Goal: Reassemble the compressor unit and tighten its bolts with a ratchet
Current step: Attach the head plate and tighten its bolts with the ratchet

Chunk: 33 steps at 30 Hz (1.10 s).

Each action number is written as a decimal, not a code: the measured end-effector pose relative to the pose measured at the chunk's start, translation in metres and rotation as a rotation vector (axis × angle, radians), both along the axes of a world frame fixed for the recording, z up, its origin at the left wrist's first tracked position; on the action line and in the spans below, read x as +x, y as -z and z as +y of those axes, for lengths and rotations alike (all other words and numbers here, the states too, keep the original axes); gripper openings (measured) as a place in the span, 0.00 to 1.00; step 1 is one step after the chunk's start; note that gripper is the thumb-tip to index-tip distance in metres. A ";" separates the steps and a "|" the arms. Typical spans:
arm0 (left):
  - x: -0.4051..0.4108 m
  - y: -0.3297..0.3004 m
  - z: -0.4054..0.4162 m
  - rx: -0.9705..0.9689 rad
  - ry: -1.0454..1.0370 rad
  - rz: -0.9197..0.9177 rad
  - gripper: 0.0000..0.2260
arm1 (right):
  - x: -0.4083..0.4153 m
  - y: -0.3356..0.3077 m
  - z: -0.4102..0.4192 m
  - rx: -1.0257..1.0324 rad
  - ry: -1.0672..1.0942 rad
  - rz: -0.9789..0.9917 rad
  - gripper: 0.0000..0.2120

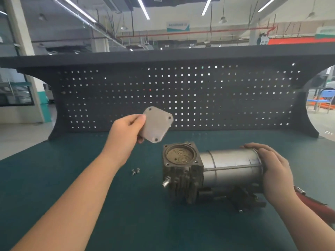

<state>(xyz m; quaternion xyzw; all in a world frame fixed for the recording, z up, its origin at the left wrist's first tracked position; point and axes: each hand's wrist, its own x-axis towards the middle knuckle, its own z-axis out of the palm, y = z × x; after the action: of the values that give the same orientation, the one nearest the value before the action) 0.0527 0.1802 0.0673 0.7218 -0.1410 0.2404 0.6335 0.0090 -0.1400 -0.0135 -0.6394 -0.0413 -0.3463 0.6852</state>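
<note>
Left hand (125, 134): raised above the bench, thumb and curled fingers pinching one edge of the cover plate (157, 124); plate held in the air, tilted, clear of the unit.
Right hand (272, 171): fingers wrapped over the far end of the cylinder, steadying it.
Compressor unit (208, 171): lying on its side on the green mat (126, 214), head opening uncovered.
Bolts (135, 171): two loose on the mat, left of the unit.

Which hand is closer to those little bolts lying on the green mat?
Left. The left hand, holding the cover plate, is raised just above and behind the bolts. The right hand is far off, gripping the compressor's motor end.
</note>
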 end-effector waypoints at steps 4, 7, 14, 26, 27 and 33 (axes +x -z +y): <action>-0.029 -0.006 -0.024 0.274 0.090 0.031 0.12 | -0.001 -0.001 -0.001 0.017 -0.009 0.040 0.15; -0.036 -0.002 -0.039 0.461 -0.011 0.024 0.15 | -0.003 -0.001 0.001 0.012 0.007 0.021 0.15; -0.043 0.005 -0.052 0.419 -0.040 0.033 0.07 | -0.002 -0.003 0.001 0.004 0.012 -0.001 0.15; -0.064 0.034 -0.067 0.560 0.035 -0.047 0.18 | -0.021 -0.020 -0.002 -0.164 0.285 0.023 0.15; -0.063 0.034 -0.068 0.542 0.037 -0.058 0.16 | -0.029 -0.025 0.001 -0.171 0.341 -0.061 0.15; -0.059 0.037 -0.072 0.372 0.023 -0.100 0.18 | -0.039 -0.069 0.066 -0.811 -0.191 -0.165 0.13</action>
<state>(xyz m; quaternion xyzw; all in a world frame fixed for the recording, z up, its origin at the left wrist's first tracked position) -0.0063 0.1087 0.0305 0.8119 -0.2225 0.2383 0.4842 -0.0302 -0.0743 0.0557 -0.8207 -0.2878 -0.2869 0.4016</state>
